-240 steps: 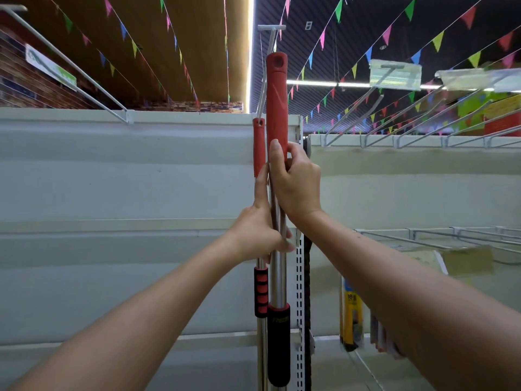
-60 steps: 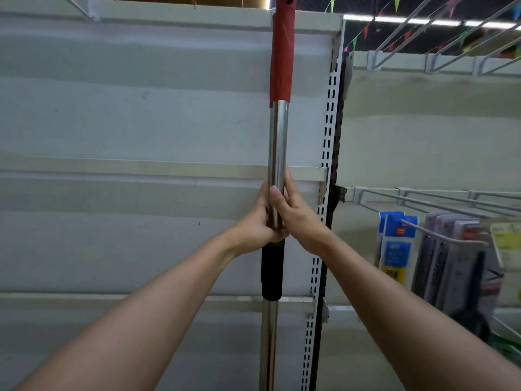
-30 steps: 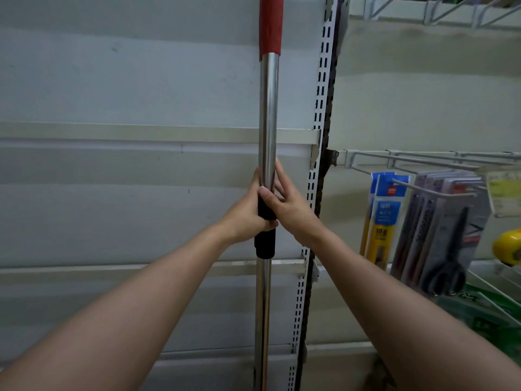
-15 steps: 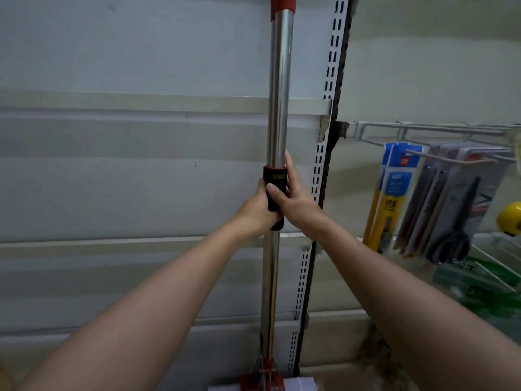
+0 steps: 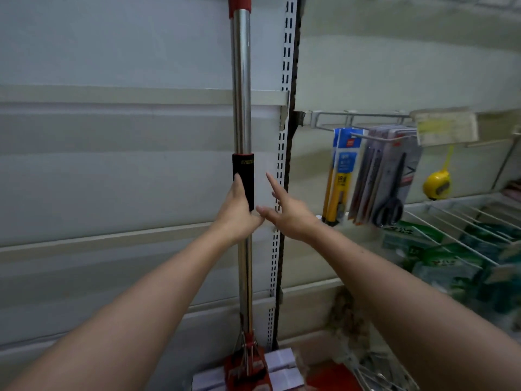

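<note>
While upright, mop pole (image 5: 241,80) in grasp of left hand (image 5: 238,215), right hand (image 5: 287,214) splayed beside.

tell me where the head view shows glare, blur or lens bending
Head view: a bright glare streak runs down the steel mop pole, gripped by the left hand; the open right hand and the green packs at the lower right look soft; the upright slotted rail bows, a wide-angle effect.
</note>
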`<control>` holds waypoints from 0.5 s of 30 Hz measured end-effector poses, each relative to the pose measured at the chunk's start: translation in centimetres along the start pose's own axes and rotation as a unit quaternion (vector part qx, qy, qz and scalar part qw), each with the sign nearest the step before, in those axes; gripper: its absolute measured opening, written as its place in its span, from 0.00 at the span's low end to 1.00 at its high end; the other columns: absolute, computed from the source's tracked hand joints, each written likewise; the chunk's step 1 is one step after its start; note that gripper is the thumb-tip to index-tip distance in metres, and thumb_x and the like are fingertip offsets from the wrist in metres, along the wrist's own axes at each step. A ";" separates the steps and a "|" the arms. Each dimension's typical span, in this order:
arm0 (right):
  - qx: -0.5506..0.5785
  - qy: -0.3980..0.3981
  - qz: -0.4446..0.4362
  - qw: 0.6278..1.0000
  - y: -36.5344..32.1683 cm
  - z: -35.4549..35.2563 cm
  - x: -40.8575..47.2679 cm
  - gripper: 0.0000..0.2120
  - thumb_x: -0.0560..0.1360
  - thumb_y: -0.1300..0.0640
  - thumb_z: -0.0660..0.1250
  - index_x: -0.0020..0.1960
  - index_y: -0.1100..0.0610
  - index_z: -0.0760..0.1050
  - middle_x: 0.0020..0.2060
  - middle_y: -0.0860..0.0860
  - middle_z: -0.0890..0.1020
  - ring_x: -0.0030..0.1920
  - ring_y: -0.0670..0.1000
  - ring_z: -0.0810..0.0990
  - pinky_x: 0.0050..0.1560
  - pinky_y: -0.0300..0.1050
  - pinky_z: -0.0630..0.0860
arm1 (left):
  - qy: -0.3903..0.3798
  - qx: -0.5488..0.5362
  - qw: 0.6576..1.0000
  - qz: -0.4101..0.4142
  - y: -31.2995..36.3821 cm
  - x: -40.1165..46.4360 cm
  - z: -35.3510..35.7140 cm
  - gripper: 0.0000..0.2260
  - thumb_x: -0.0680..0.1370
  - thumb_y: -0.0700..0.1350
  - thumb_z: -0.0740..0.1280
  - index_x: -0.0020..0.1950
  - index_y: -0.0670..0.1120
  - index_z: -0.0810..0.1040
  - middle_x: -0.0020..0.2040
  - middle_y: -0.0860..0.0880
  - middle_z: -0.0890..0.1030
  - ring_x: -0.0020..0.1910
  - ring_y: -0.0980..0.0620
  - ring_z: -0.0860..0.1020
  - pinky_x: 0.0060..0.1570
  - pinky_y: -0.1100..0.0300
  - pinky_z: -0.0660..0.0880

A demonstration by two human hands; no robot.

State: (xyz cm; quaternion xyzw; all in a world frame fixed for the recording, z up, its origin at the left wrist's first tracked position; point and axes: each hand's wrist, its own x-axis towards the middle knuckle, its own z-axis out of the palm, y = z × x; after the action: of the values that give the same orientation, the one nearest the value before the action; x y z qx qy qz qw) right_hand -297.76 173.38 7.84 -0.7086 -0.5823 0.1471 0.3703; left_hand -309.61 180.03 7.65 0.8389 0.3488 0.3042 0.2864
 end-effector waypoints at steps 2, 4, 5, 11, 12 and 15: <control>-0.007 0.011 0.007 1.000 0.1 -1.2 -1.6 0.36 0.78 0.47 0.62 0.76 0.40 0.42 0.74 0.56 0.64 0.71 0.56 0.66 0.63 0.46 0.66 | 0.021 0.020 0.999 0.023 0.7 -0.3 0.3 0.45 0.67 0.54 0.70 0.77 0.49 0.48 0.73 0.43 0.64 0.71 0.44 0.66 0.67 0.46 0.68; -0.015 0.028 0.011 0.999 0.4 -2.4 -3.5 0.36 0.78 0.46 0.62 0.76 0.40 0.42 0.74 0.55 0.64 0.69 0.55 0.69 0.59 0.44 0.67 | 0.039 0.040 0.998 0.039 2.1 -1.0 0.5 0.44 0.69 0.51 0.73 0.77 0.47 0.50 0.73 0.42 0.62 0.72 0.43 0.62 0.69 0.45 0.65; -0.025 0.039 0.011 0.999 0.5 -3.1 -4.5 0.36 0.78 0.46 0.62 0.76 0.40 0.42 0.73 0.55 0.65 0.68 0.55 0.70 0.60 0.46 0.67 | 0.045 0.042 0.997 0.044 3.1 -1.6 0.6 0.44 0.69 0.50 0.74 0.77 0.48 0.50 0.75 0.42 0.61 0.73 0.43 0.61 0.70 0.44 0.63; -0.076 0.096 -0.001 0.993 2.4 -8.1 -9.8 0.36 0.77 0.43 0.62 0.77 0.45 0.46 0.74 0.55 0.64 0.71 0.56 0.67 0.68 0.52 0.65 | 0.031 0.047 0.998 0.027 9.2 -4.8 3.0 0.43 0.73 0.48 0.73 0.78 0.49 0.48 0.78 0.45 0.54 0.76 0.45 0.55 0.72 0.52 0.56; -0.078 0.101 -0.005 0.992 2.9 -9.2 -10.9 0.35 0.77 0.44 0.63 0.77 0.46 0.48 0.73 0.55 0.66 0.70 0.55 0.68 0.67 0.51 0.66 | 0.027 0.046 0.998 0.031 10.3 -5.5 3.8 0.43 0.72 0.48 0.73 0.78 0.49 0.49 0.78 0.45 0.55 0.76 0.45 0.56 0.72 0.51 0.57; -0.075 0.113 -0.016 0.991 5.1 -12.5 -14.9 0.34 0.76 0.46 0.65 0.77 0.49 0.53 0.70 0.54 0.70 0.68 0.53 0.70 0.64 0.47 0.68 | 0.002 0.023 0.999 0.048 13.8 -7.8 6.7 0.39 0.73 0.47 0.72 0.78 0.52 0.52 0.77 0.47 0.56 0.75 0.46 0.58 0.71 0.49 0.59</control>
State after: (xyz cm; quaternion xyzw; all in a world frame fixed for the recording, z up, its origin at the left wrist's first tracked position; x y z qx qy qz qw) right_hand -290.31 154.78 9.50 -0.7368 -0.5577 0.0158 0.3820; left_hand -303.63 164.13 10.49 0.8608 0.3152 0.3109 0.2512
